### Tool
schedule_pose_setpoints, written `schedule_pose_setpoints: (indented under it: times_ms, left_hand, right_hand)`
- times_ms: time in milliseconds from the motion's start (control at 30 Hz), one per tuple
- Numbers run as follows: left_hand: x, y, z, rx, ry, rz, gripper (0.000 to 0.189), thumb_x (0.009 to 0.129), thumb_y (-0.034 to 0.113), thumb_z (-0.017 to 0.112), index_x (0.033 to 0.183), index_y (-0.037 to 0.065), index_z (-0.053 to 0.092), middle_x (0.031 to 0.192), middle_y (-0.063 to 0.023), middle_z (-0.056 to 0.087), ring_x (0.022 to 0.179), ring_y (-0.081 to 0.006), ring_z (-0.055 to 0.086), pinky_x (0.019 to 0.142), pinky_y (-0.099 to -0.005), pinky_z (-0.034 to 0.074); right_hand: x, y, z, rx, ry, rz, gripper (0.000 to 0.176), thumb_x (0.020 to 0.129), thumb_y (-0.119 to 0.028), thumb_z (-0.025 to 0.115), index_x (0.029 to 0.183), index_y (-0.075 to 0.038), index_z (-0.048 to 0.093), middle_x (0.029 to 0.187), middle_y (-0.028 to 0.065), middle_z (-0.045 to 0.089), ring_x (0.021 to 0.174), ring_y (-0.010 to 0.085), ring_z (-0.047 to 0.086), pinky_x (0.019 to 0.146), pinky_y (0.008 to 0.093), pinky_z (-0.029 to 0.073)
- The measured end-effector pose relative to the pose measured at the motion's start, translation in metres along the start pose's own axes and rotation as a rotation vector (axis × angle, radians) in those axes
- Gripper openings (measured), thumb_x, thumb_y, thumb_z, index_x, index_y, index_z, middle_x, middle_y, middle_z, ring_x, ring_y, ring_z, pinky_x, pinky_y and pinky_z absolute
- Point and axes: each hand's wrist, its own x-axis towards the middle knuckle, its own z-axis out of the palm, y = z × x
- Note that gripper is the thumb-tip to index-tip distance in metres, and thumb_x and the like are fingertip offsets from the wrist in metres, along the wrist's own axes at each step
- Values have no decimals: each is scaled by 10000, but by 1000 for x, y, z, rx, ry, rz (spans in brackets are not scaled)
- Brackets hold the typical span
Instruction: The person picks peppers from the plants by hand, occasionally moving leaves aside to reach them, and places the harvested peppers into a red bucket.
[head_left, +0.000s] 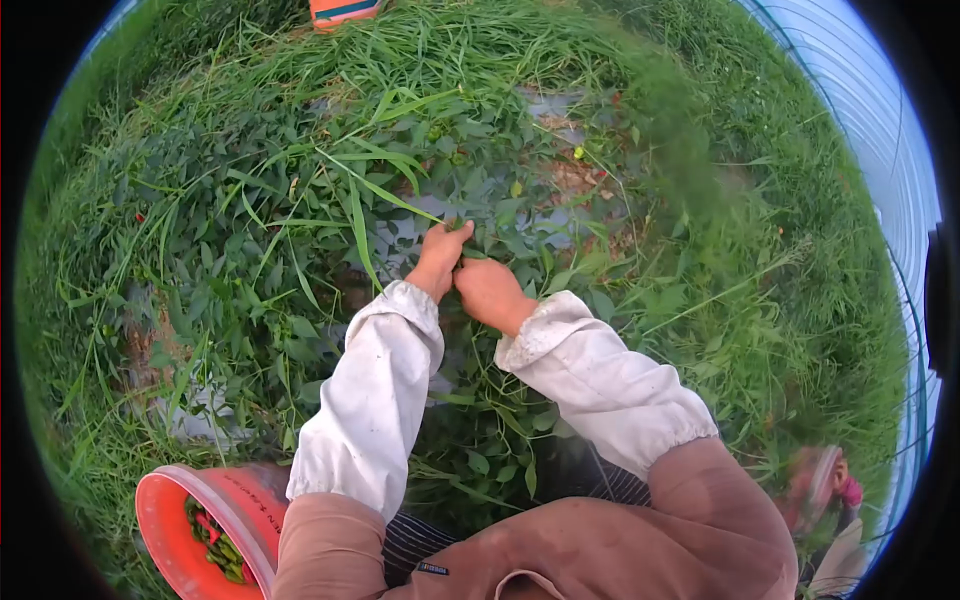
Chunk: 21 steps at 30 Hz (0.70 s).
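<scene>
My left hand and my right hand meet among the leaves of low pepper plants. Both are closed, fingers curled in; what they grip is hidden by the hands and foliage. The tip of a long grass blade reaches the left thumb. White sleeve covers wrap both forearms. Down at the lower left stands a red-orange bucket with dark lettering, holding green and red peppers.
Tall grass grows thickly around the plants. Grey plastic sheet shows through in patches. An orange object sits at the far top. On the right runs a pale blue film wall; another person's hand shows lower right.
</scene>
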Motion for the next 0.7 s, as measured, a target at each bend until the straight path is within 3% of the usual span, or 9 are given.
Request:
schedule_pose_setpoints:
  times_ms: [67, 167, 233, 333, 400, 467, 567, 600, 700]
  left_hand:
    - [2, -9, -4, 29, 40, 12, 173, 918, 32, 506, 1057, 32, 609, 904, -87, 658, 757, -198, 626, 694, -337, 519]
    - [-21, -2, -31, 386, 128, 64, 229, 873, -23, 465, 1049, 12, 607, 857, -58, 643, 760, -156, 609, 680, -300, 494]
    - [-43, 10, -53, 534, 195, 65, 238, 864, -30, 457, 1045, 5, 608, 851, -49, 640, 758, -142, 602, 675, -288, 484]
    - [-52, 13, -101, 540, 151, 41, 227, 882, 29, 553, 1095, -11, 622, 939, -73, 677, 836, -152, 606, 742, -291, 472]
    - [-58, 13, -119, 722, 88, 185, 231, 865, 46, 581, 1086, -4, 623, 939, -80, 679, 850, -152, 602, 748, -292, 465]
    - [-56, 4, -131, 810, 92, 228, 220, 871, 48, 557, 1078, -5, 614, 946, -147, 680, 862, -249, 636, 775, -349, 475]
    - [-53, 0, -135, 1206, 156, 322, 211, 876, 50, 503, 1060, 15, 598, 990, -255, 625, 970, -457, 559, 820, -468, 454]
    - [-56, 3, -129, 1218, 156, 320, 211, 876, 50, 503, 1060, 15, 598, 990, -255, 625, 970, -457, 559, 820, -468, 454]
    - [-63, 4, -127, 1355, 176, 326, 211, 916, 68, 513, 1095, -20, 583, 969, -251, 637, 916, -431, 594, 791, -404, 467]
  right_hand:
    - [1, 8, -21, 8, -134, -7, 150, 706, -82, 653, 837, -17, 683, 850, 158, 636, 828, 335, 635, 720, 412, 523]
    - [25, 30, -87, 594, -476, -83, 274, 837, -204, 676, 1052, -34, 687, 975, 134, 697, 892, 238, 664, 792, 301, 509]
    - [45, 58, -99, 918, -52, 97, 233, 898, -150, 617, 1074, -5, 665, 930, 54, 701, 868, 117, 645, 773, 269, 499]
    - [78, 108, -101, 1182, 540, 487, 230, 907, -124, 570, 1060, 28, 648, 919, 69, 674, 783, 122, 633, 723, 261, 524]
    - [92, 144, -82, 1352, 669, 614, 225, 912, -114, 551, 1057, 36, 635, 918, 99, 663, 777, 156, 636, 726, 279, 542]
    - [104, 172, -59, 1539, 497, 732, 248, 899, -104, 564, 1092, 38, 627, 960, 117, 663, 815, 188, 650, 741, 284, 544]
    - [122, 186, -5, 1169, 134, 754, 321, 802, -47, 611, 1119, -19, 646, 962, 123, 685, 793, 216, 673, 722, 325, 539]
    - [124, 183, 7, 711, 175, 526, 459, 747, -12, 642, 1200, -88, 631, 1060, 160, 677, 923, 295, 668, 798, 386, 529]
    - [120, 166, 37, 433, 250, 182, 479, 733, 15, 634, 1194, -113, 620, 1050, 180, 664, 1025, 347, 623, 857, 421, 504]
